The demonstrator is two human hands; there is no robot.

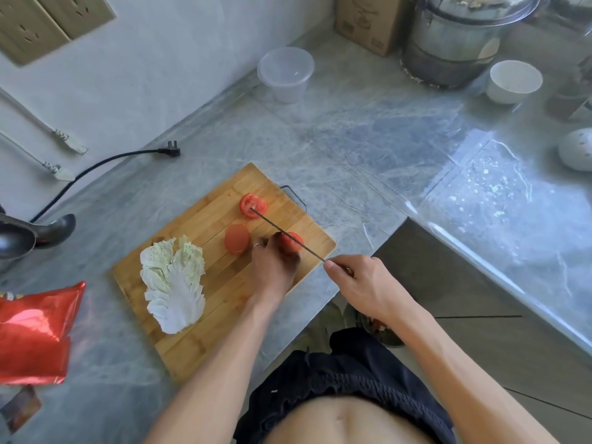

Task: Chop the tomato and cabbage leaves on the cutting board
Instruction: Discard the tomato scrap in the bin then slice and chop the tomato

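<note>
Right grip (349, 283) clenched round the knife (288, 237) handle, blade edge-on to the camera and running diagonally up-left across the board (192, 331); its tip sits over the far tomato slice (253, 205). Left grip (272, 267) pinches the tomato chunk (293, 243) under the blade, fingers curled over it, ring on one finger. Main risk, as I read it: fingertips sit right against the blade line, so a slip on wet tomato skin puts the edge into a finger. The chunk looks small and rounded, likely to roll or squirt out under pressure if the cut starts on the skin side. A second piece (237, 238) lies just left of the held one, near enough for the left knuckles to nudge it. The board sits skewed on the desk (336, 139) with its near-right corner close to the desk edge; hard chopping could walk it off if the underside is wet, though I cannot tell that. Cabbage leaves (174, 283) lie uncut on the board's left half, stacked flat, well apart from the knife, so that part is not yet started. A red bag (35, 331) and ladle (54, 229) sit left of the board; the leaves may spill that way once chopped
</note>
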